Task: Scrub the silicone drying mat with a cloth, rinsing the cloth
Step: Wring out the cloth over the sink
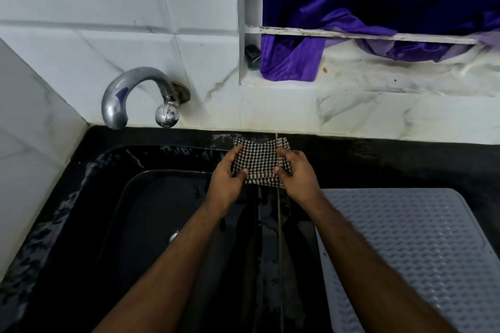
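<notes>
Here, left hand (226, 173) and right hand (296, 170) pinch a folded checked cloth (259, 161) over the sink (151, 197), probably preparing to scrub the grey mat (405, 238) alongside.

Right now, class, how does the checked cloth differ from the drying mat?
The cloth is black-and-white checked; the drying mat is plain grey with raised bumps. The cloth is held up over the sink's edge by the left hand and right hand; the mat lies flat on the counter, untouched. The cloth looks far smaller.

Checked cloth (260, 162) bunched above sink; grey ridged mat (414, 246) flat rightward.
</notes>
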Demonstrator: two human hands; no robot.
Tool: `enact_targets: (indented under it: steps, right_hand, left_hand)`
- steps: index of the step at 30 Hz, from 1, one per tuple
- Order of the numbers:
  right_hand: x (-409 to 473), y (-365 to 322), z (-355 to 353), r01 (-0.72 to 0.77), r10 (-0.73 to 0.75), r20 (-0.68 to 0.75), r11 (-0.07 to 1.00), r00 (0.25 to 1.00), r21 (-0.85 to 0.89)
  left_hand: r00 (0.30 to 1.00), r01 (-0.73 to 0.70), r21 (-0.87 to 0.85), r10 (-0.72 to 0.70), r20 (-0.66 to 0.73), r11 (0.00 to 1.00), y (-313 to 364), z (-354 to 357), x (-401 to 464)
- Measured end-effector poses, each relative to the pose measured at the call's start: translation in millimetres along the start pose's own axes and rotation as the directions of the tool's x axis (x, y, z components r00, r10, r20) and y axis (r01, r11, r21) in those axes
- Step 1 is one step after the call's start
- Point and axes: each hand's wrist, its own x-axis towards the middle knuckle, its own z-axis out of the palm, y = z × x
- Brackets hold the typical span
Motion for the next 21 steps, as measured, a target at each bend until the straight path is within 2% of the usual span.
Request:
enact_targets:
  steps: [8,13,21]
  right_hand:
    - [53,18,17,-0.005,0.004,0.021,0.999,1.0,0.05]
    - [70,20,26,-0.001,0.002,-0.014,0.997,1.0,0.074]
    - [68,31,42,-0.023,0.024,-0.01,0.999,1.0,0.023]
  left_hand:
    - [1.0,0.002,0.029,-0.002,-0.005,1.0,-19,2,53]
    - [0.999,-0.024,0.06,0.026,-0.041,0.998,-22,3,71]
    - [0.997,-0.044,0.273,0.058,-0.043,0.961,-35,6,74]
